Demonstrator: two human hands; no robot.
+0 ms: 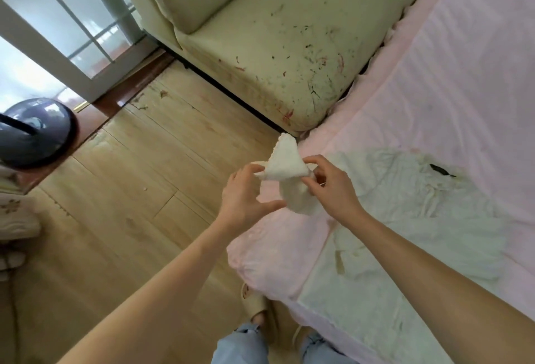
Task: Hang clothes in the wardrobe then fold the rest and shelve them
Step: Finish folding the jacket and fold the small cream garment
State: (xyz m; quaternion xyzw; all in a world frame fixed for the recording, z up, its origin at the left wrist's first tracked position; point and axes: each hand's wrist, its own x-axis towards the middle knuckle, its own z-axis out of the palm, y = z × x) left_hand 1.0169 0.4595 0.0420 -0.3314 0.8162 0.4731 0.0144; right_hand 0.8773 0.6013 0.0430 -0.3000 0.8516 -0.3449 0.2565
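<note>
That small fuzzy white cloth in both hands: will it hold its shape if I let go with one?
Probably not. The cloth droops below where the left hand and right hand pinch it, so it looks floppy. Its fuzzy pile suggests it grips well. It seems light, held by fingertips alone.

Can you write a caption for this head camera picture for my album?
Both hands, left and right, pinch a small white sock above the pink bed.

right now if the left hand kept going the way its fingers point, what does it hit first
Probably the small white fluffy cloth: the left hand already pinches its near corner. Past it lies the cream sofa, though depth is hard to judge.
</note>
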